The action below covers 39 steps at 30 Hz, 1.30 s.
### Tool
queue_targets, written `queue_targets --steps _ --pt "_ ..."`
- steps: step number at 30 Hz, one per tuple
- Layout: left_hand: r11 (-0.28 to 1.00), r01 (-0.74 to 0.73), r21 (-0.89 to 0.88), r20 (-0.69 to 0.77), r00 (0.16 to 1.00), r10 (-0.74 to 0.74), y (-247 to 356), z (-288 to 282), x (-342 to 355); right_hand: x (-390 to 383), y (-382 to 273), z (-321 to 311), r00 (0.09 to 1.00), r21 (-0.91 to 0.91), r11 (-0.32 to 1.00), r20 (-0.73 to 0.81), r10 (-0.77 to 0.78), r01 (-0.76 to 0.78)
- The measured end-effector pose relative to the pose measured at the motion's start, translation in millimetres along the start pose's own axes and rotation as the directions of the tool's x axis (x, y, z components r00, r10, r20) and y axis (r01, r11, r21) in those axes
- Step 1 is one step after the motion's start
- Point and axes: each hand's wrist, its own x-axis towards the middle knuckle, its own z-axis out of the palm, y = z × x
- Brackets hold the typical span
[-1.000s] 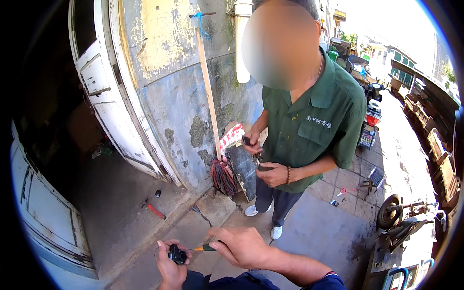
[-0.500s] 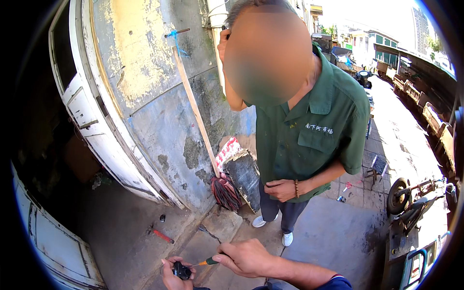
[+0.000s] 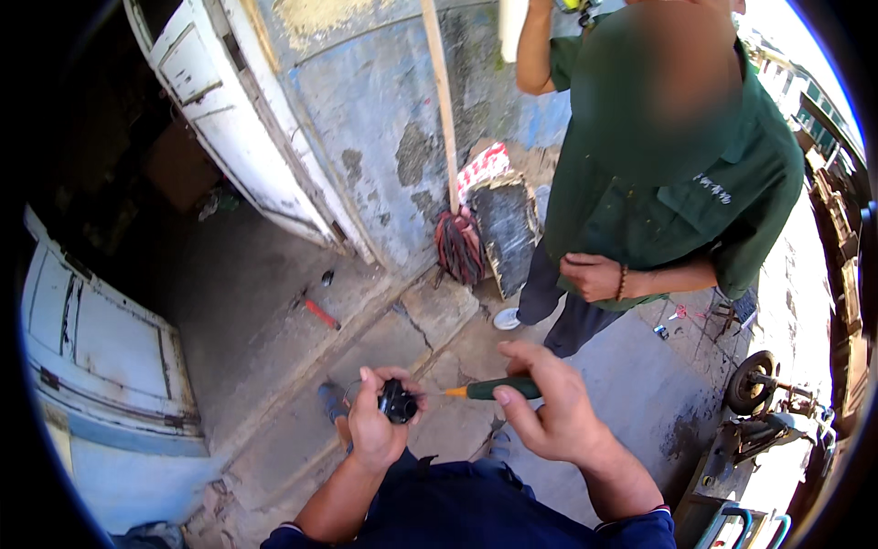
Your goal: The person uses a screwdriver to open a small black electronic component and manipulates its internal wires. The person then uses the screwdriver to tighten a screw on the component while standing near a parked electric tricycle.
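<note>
Since the earlier frame, the view has tipped down and the right hand (image 3: pixel 562 421) has opened out along the screwdriver (image 3: pixel 498 390), baring more of its handle. The part (image 3: pixel 399 403), black, sits near 6 o'clock in view, clamped in the left hand's fingers, probably to brace it against the shaft coming from 3 o'clock. The right thumb and fingers loosely enclose the handle's end, perhaps leaving it free to roll. From the part, the hammer (image 3: pixel 322 314) lies on the floor (image 3: pixel 238 284) toward 10 to 11 o'clock; the mop (image 3: pixel 460 245) stands head down at 1 o'clock, seemingly propped out of the way.
</note>
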Motion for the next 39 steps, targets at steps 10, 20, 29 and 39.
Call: queue_targets --steps 10,20,29,39 --pt "0.998 -0.053 0.027 0.133 0.99 0.049 0.6 12.0 -29.2 -34.7 -13.2 -25.9 0.996 -0.018 0.999 0.078 -0.041 0.042" --pt "0.999 0.02 -0.038 0.189 0.982 -0.013 7.6 17.4 -26.0 -36.8 -20.4 -13.3 0.98 -0.008 0.983 -0.075 -0.185 0.185" --pt "0.999 0.032 -0.038 0.203 0.979 -0.023 16.8 9.4 -22.7 -27.5 -28.6 -8.9 0.989 -0.005 0.989 -0.035 -0.145 0.145" --pt "0.98 0.121 -0.159 0.26 0.963 -0.077 20.3 19.7 -14.1 -19.4 -13.6 -6.1 0.96 0.142 0.966 -0.212 -0.185 0.217"
